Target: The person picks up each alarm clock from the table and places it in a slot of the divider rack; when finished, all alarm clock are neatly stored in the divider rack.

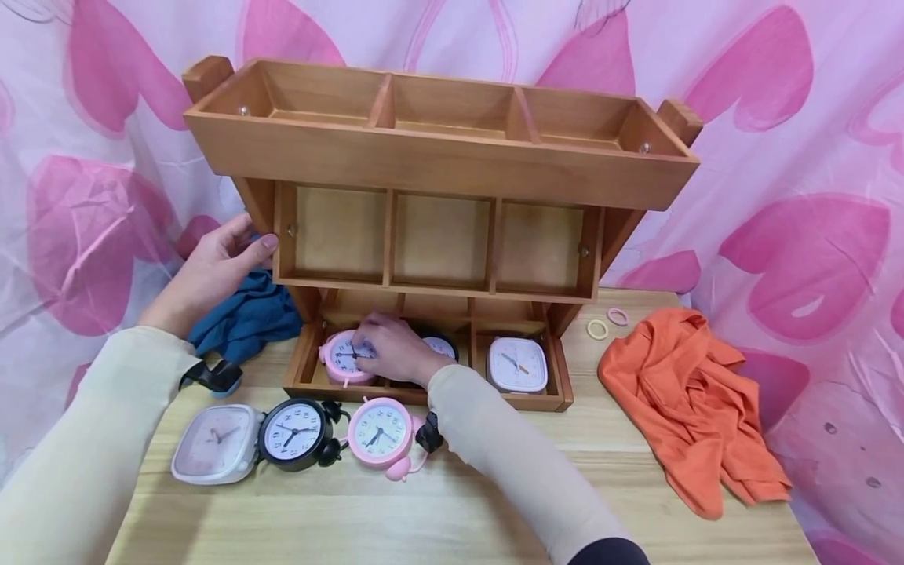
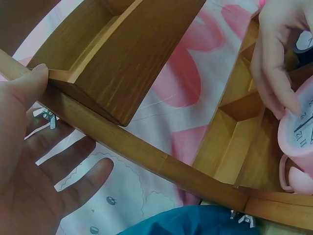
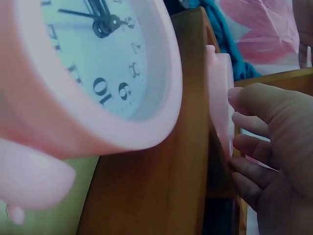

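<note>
In the head view my right hand [image 1: 399, 349] touches the face of a pink alarm clock [image 1: 339, 357] lying in the left compartment of the wooden rack's bottom tray [image 1: 459, 396]. The right wrist view has its fingertips against that clock, not wrapped around it. My left hand [image 1: 215, 263] is at the rack's left side; in the left wrist view its thumb rests on the wooden side rail [image 2: 132, 147] while the fingers spread out straight. A black clock [image 1: 441, 345] sits in the middle compartment, partly hidden by my right hand. The right compartment holds a white clock [image 1: 518, 365].
On the table before the rack stand a white clock [image 1: 215, 443], a black twin-bell clock [image 1: 291, 434] and a pink twin-bell clock [image 1: 381, 431]. Blue cloth [image 1: 247, 318] lies left, orange cloth [image 1: 692, 408] right, near two small rings [image 1: 597, 329]. A patterned curtain [image 1: 798, 157] hangs behind.
</note>
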Motion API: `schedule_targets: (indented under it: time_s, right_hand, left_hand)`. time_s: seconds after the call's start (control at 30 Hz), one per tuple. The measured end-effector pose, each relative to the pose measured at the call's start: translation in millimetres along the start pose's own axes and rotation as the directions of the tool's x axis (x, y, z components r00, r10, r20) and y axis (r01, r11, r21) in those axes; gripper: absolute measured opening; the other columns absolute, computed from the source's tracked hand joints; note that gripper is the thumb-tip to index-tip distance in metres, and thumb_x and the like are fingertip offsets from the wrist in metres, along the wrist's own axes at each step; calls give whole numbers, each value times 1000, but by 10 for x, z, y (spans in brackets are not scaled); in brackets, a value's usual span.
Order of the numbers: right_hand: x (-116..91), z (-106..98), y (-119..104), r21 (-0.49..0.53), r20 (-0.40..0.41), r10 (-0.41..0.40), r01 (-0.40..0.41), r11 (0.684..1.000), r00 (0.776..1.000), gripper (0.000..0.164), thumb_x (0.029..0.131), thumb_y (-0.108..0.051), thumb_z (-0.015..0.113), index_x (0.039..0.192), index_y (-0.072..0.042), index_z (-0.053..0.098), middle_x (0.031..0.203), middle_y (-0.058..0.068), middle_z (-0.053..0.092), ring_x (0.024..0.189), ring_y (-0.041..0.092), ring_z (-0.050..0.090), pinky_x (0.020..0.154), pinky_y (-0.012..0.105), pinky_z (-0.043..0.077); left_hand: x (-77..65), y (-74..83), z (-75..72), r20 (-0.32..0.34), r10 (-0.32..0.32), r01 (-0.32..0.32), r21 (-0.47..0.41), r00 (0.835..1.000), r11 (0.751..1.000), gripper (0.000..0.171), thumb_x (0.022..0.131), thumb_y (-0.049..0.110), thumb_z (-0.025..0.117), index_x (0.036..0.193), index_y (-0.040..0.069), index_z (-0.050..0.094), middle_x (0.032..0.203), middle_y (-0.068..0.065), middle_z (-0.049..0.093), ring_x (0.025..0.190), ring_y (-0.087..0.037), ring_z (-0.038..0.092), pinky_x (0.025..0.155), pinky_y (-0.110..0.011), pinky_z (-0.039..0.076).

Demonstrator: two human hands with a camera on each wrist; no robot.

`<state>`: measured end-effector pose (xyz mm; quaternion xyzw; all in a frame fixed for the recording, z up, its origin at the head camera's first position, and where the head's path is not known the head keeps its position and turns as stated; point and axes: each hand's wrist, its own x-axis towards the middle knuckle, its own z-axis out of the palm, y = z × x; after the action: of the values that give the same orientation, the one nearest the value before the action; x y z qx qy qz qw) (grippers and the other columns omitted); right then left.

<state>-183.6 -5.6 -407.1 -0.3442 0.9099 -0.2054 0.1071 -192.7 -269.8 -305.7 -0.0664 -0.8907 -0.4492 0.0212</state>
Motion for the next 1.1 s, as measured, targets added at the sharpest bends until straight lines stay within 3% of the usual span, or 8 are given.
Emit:
schedule_targets:
  time_s: [0.13, 0.27, 0.43, 0.53, 0.7, 0.87, 1.1]
  right_hand:
    - [-126, -82, 44, 149, -57, 14, -5, 989, 998, 46, 92, -34, 69, 134, -18, 58, 137, 1, 54, 125, 19, 54, 108, 33, 45]
    - [-340, -233, 73, 303, -126, 54, -13, 953, 990, 59, 91, -37, 70, 142, -18, 49, 143, 1, 52, 131, 23, 51, 109, 36, 45]
    - [-651, -332, 80, 397, -190, 82, 0, 918, 978, 73, 88, -40, 73, 149, -21, 38, 143, -1, 50, 131, 20, 50, 108, 39, 46]
    - [-828, -315, 69, 411, -198, 57, 30, 911, 979, 82, 85, -39, 77, 152, -21, 33, 142, -1, 50, 128, 19, 51, 106, 40, 48]
    - [-1141, -212, 21, 415, -105, 63, -14, 910, 992, 91, 83, -42, 78, 156, -28, 25, 147, -1, 47, 129, 19, 50, 106, 43, 47]
    - [-1385, -23, -4, 365, -56, 36, -13, 931, 998, 96, 79, -49, 79, 156, -27, 25, 147, -1, 48, 131, 17, 50, 110, 43, 43]
    - [-1483, 305, -16, 207, -17, -2, 5, 978, 1000, 105, 76, -52, 80, 158, -23, 21, 148, 0, 44, 133, 18, 43, 113, 41, 39]
  left_hand:
    - [3, 6, 2, 13, -12, 12, 2, 1000, 1000, 55, 101, 44, 48, 151, 23, 37, 135, -13, 55, 95, 5, 58, 81, -4, 45]
    - [8, 8, 4, 15, -12, 12, 6, 1000, 1000, 56, 102, 45, 48, 152, 24, 36, 137, -13, 54, 96, 4, 58, 82, -6, 46]
    - [11, 7, 5, 15, -4, 4, -15, 1000, 1000, 56, 102, 43, 48, 153, 24, 35, 141, -14, 52, 99, 3, 57, 83, -5, 46]
    - [10, 9, 6, 23, -1, 2, -35, 1000, 999, 57, 102, 42, 49, 154, 25, 33, 148, -14, 47, 102, 3, 57, 82, -3, 45]
    - [2, 3, 3, 29, -14, 15, -16, 999, 1000, 58, 102, 44, 47, 155, 27, 30, 150, -13, 45, 104, 1, 57, 83, -4, 45]
    - [10, -2, 26, 19, 3, -2, -47, 1000, 999, 58, 102, 43, 48, 155, 27, 31, 150, -14, 45, 106, 0, 56, 84, -5, 46]
    - [3, 12, 37, 14, 3, -2, -41, 1000, 999, 58, 102, 43, 48, 155, 28, 31, 150, -13, 46, 109, -4, 56, 90, -10, 49]
